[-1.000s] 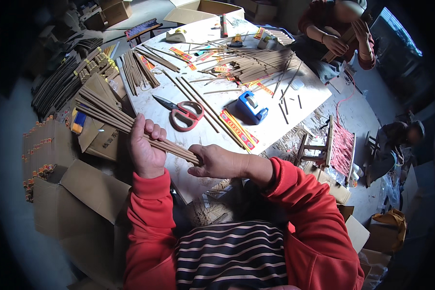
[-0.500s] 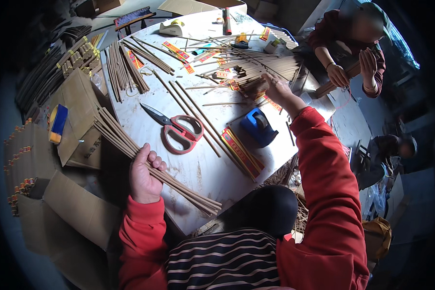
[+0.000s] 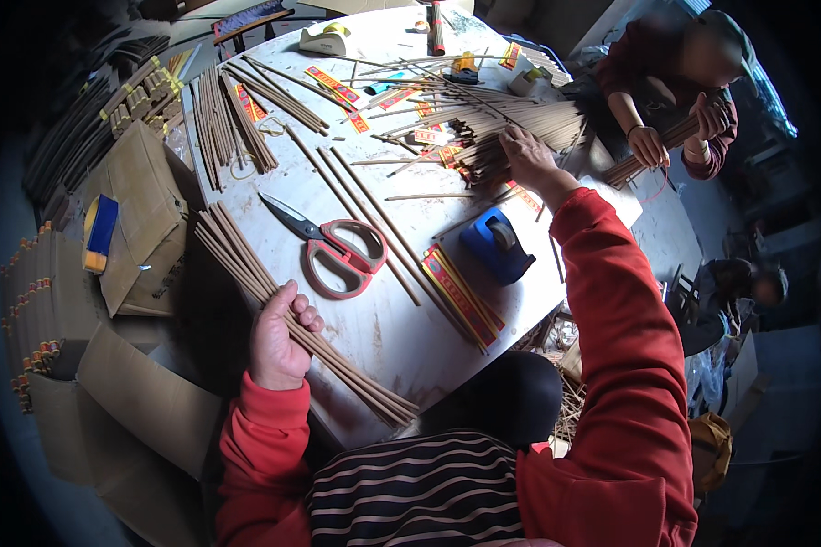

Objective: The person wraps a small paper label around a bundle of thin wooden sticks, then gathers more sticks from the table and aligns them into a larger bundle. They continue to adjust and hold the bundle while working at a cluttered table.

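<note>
My left hand is closed round a small bunch of brown incense sticks, held slantwise over the table's near left edge. On the far right of the table, my right hand lies on a big heap of loose incense sticks, its fingers stretched over them and their tips partly hidden. Between my hands are large scissors with red handles, blades pointing left. Nearer my right forearm stand a blue tape dispenser and a stack of red and yellow paper labels.
The white table also bears other incense sticks, scattered labels and a white tape dispenser. Cardboard boxes stand at the left. Across the table on the right, a co-worker's hands hold a stick bundle.
My right hand has lowered onto the heap of sticks, its fingers spreading over them. My left hand keeps the bunch, its far end tilted slightly right. The co-worker's raised hand has come down onto their bundle.
</note>
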`<state>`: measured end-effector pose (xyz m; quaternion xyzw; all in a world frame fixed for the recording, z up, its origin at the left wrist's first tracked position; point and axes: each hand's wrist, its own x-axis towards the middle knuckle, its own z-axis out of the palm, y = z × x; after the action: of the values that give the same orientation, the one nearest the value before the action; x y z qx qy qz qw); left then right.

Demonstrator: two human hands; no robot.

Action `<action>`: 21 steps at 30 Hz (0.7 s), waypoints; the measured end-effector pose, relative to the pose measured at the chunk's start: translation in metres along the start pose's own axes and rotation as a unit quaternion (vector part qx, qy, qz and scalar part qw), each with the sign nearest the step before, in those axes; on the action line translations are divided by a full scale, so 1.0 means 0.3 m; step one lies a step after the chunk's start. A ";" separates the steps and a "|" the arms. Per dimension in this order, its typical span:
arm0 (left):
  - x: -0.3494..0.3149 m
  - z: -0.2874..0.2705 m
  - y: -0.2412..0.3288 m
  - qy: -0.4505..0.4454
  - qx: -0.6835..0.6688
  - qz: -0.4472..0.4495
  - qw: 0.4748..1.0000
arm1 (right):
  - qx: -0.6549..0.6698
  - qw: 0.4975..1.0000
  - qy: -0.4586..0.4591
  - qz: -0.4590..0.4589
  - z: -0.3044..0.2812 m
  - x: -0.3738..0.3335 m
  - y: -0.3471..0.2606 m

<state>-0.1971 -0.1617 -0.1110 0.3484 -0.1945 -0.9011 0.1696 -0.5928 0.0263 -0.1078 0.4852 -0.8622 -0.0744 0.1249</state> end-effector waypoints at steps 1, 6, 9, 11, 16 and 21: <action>0.001 -0.002 0.002 0.002 -0.001 -0.001 1.000 | 0.008 1.000 -0.018 0.011 0.001 0.000 0.001; 0.002 -0.010 0.007 0.007 0.002 -0.001 1.000 | 0.015 0.998 -0.055 0.016 -0.013 0.011 -0.001; 0.008 -0.020 0.009 0.005 -0.007 -0.007 1.000 | 0.009 0.997 -0.076 0.020 -0.013 0.008 0.005; 0.013 -0.017 0.011 0.009 -0.009 -0.014 1.000 | 0.006 0.998 -0.054 0.006 -0.008 0.004 0.009; 0.020 -0.027 0.013 0.016 -0.013 -0.027 0.999 | 0.004 0.995 -0.097 -0.014 -0.025 0.026 0.006; 0.033 -0.032 0.015 0.013 -0.014 -0.034 0.999 | -0.004 0.994 -0.113 -0.005 -0.006 0.032 0.025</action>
<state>-0.1967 -0.1722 -0.1209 0.3641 -0.1675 -0.9044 0.1464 -0.6031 0.0220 -0.1028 0.4777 -0.8679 -0.1329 0.0287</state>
